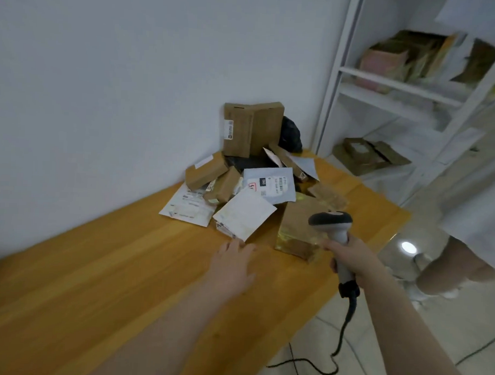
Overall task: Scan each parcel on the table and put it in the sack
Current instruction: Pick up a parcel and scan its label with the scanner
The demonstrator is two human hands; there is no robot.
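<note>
Several parcels lie heaped at the far end of the wooden table (102,280): brown boxes, white and grey mailers, a black bag. Nearest me is a white padded envelope (244,212), and right of it a brown taped box (296,231). A grey mailer with a barcode label (270,184) lies behind them. My left hand (234,264) reaches out flat above the table, fingers straight, just short of the white envelope. My right hand (350,257) grips the handle of a grey and white barcode scanner (333,222), its head over the taped box. No sack is in view.
A tall brown box (252,128) stands against the wall at the back. White metal shelves (398,88) with more parcels stand to the right. Another person's legs (456,267) are beside the table's right edge. The scanner cable (345,328) hangs down to the tiled floor.
</note>
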